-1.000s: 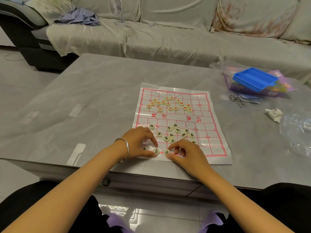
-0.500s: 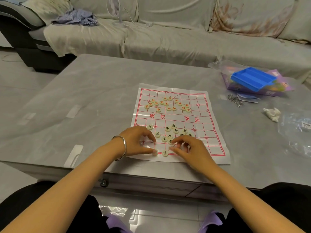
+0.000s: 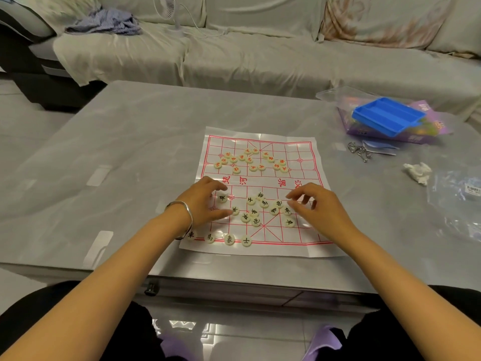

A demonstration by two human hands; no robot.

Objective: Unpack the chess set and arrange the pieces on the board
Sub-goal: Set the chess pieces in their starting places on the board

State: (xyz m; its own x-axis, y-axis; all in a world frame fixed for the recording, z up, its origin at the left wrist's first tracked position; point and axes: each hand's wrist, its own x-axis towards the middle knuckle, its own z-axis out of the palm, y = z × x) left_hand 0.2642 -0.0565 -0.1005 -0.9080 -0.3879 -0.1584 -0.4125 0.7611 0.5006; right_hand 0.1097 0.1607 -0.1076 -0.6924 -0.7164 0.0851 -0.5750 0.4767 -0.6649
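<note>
A white chess board sheet with a red grid lies flat on the grey table. Several round cream pieces with red characters are bunched on its far half. Several black-lettered pieces lie loose on the near half. More of them form a row along the near edge, left of the middle. My left hand hovers over the left side of the loose group, fingers loosely curved, thumb beside one piece. My right hand hovers over the right side, fingers spread and bent, holding nothing.
A blue plastic tray sits on a purple box at the far right. Near it lie metal rings, a crumpled tissue and a clear plastic bag. A covered sofa runs behind the table.
Both hands have left the pieces on the near edge row and moved away from me to the loose black-lettered group. The row pieces stay in place.
</note>
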